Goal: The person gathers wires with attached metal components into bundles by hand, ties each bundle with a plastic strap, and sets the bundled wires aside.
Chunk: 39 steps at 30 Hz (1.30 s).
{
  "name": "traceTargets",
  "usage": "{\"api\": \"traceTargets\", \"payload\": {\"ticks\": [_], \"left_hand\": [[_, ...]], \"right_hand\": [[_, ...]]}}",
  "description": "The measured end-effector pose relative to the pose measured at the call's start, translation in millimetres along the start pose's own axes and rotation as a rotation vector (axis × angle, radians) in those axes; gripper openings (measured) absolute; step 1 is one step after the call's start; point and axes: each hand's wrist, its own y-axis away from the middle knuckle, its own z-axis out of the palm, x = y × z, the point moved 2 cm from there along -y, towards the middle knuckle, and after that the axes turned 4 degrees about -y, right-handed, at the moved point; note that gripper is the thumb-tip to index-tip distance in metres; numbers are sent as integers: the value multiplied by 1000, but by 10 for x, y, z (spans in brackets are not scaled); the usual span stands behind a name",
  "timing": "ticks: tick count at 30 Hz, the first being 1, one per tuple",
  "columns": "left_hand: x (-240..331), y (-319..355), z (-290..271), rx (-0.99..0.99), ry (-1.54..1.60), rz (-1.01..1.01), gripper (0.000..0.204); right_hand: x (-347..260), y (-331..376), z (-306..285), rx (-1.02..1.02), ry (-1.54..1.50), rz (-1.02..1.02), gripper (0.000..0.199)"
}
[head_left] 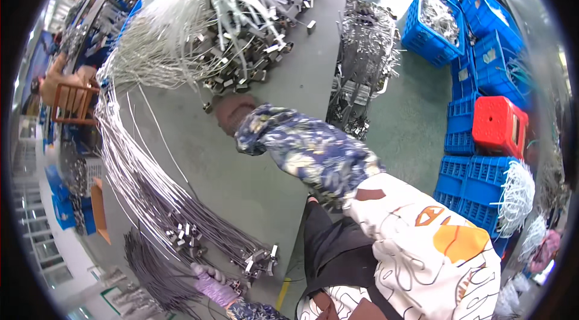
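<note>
My right hand (234, 112), in a brownish glove and floral sleeve, reaches over the grey table. It is blurred, with its fingers drawn together at a small metal connector (208, 107) on a thin cable. Just beyond lies a big heap of metal-ended connectors (238, 61) with white cables (163, 37) fanning left. My left hand (212, 284), in a lavender glove, is closed around dark cables (154, 272) at the near edge; some connectors show beside its palm. A long bundle of grey cables (142, 169) curves down the table's left side, its connector ends (260, 258) near my left hand.
The grey table (265, 181) ends at a straight right edge. Beyond it stand a load of metal parts (368, 49), several blue crates (434, 25) and a red stool (499, 126). At far left another person's hand (72, 88) is by an orange basket (75, 103).
</note>
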Motion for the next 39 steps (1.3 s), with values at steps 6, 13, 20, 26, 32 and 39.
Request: {"api": "traceTargets", "payload": {"ticks": [6,13,20,26,32,39], "left_hand": [[423,253,960,-208,276,-13,26],[310,441,1454,-546,153,-9,23],[105,865,2517,-653,359,-136,24],[-173,1362,3062,-705,475,-449,22],[-744,1628,3241,-860,572,-509,22],[152,774,2830,-634,571,97,25]], "right_hand": [[-194,272,-304,-178,135,-14,24],[296,1017,-815,-297,-25,7,29],[152,2072,-1691,-300,-905,356,42],[542,3175,-1848,-310,-414,-327,21],[1752,4609,-2399,-456,-384,821,33],[3580,7355,-3183,-997,378,877,39]]}}
